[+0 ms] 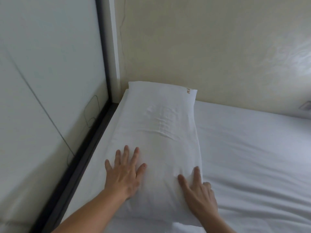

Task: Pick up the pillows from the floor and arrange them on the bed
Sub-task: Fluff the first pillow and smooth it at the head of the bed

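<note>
Pillow (pixel 159 140): 1 white pillow lies flat on the bed (pixel 252 157), along its left edge, the far end touching the wall (pixel 202 47) at 12 o'clock.
Left hand (pixel 125 175): flat on the pillow at 7 o'clock, palm down, fingers spread apart.
Right hand (pixel 200 194): on the near right corner at 5 o'clock; 2 fingers lie stretched on top, the others curl at the edge; whether they pinch the cloth, I cannot tell.
Panel (pixel 50 81): pale, at 9 o'clock beside the bed.
</note>
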### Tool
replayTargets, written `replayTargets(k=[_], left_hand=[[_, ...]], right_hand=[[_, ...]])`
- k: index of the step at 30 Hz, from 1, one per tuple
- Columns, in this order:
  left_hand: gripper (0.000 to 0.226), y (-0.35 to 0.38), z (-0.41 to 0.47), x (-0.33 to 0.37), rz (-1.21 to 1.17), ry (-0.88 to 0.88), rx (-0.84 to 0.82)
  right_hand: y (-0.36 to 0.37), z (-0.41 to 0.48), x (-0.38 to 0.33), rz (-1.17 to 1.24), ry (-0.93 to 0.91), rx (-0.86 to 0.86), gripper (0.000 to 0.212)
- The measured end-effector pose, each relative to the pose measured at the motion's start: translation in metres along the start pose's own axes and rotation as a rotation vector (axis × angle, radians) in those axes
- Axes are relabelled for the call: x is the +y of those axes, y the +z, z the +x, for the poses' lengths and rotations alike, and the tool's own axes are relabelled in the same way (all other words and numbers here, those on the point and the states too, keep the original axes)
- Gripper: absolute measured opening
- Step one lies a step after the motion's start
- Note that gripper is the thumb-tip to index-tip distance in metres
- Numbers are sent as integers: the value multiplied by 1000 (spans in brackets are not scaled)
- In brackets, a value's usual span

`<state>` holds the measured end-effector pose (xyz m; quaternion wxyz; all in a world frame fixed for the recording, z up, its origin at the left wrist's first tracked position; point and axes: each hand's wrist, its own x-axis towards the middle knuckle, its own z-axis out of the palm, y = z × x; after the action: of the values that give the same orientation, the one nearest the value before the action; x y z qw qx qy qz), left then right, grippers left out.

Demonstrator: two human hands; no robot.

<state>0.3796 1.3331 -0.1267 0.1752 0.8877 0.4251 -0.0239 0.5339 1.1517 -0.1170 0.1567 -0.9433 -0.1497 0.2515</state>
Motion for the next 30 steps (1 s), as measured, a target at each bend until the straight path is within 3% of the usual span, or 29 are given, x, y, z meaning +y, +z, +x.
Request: replayTargets(k=[8,12,14,16,18,20,21,23,25,26,28,30], left_hand=[[74,0,-7,-35,-41,-290,-112],[72,-13,0,-38,11,-195,-64],[71,-21,7,-25,21,-103,-22],[69,-25,14,-8,47,20,49],[66,-24,18,8,83,149,115],[65,-10,11,13,131,236,41],[66,-1,1,11,168,246,-66],[70,10,-17,4,245,178,-210],[66,-4,-26,-1,274,71,-202],[56,-16,-26,-1,289,49,-161],[32,-36,-27,5,271,79,-79],[22,-54,-40,25,242,154,-76]], right_hand=[[16,-5,10,183,207,-83,108],[21,-15,-3,158,203,-74,102],[16,-13,-3,44,198,8,99],[10,-9,-11,-154,70,199,92],[14,-3,-31,-203,-309,352,76],[23,0,-45,-265,-577,256,65],[27,1,-39,-283,-532,177,63],[21,5,-9,-236,-160,117,64],[-1,-8,22,-223,128,127,65],[-11,-19,34,-269,106,165,64],[-23,-43,46,-283,-116,214,59],[-33,-70,51,-245,-232,193,54]])
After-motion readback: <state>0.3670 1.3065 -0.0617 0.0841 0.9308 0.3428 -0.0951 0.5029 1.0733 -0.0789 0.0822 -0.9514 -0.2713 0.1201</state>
